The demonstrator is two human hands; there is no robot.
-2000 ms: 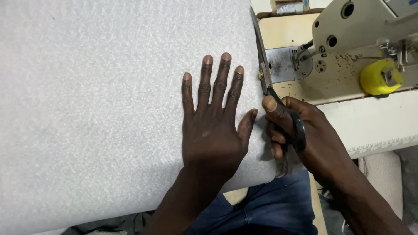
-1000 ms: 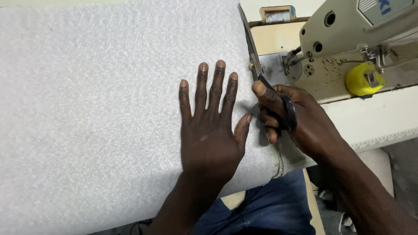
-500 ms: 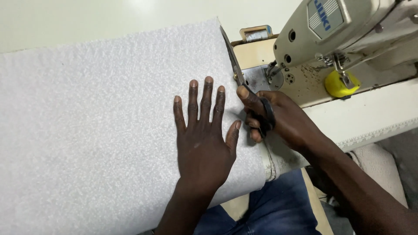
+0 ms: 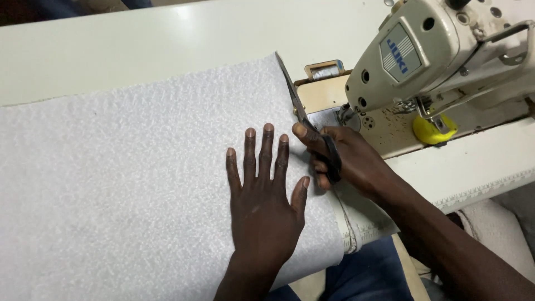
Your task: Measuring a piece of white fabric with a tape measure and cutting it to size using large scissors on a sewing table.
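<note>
- My left hand (image 4: 263,207): lay flat and released, palm down, fingers spread toward 12 o'clock, pressing the white textured fabric (image 4: 128,184) near its right edge.
- My right hand (image 4: 346,161): was clenched around the dark handles of the scissors (image 4: 304,114), just beside the left hand at its 2 o'clock, thumb on top.
- Scissors: blades pointed toward 11 o'clock along the right edge of the fabric, tip near the fabric's far corner; I could not tell how far apart the blades stood.
- White textured fabric: was spread across the pale surface (image 4: 139,50), covering its left and middle; its near edge hung over the surface's front.
- Sewing machine (image 4: 440,56): cream-coloured, at 2 o'clock of my right hand, head well above the bed.
- Yellow round item (image 4: 432,131): sat on the machine bed, at 3 o'clock of my right hand, apart from it.
- White trimmed strip (image 4: 479,184): lay along the surface's front edge, under my right forearm.
</note>
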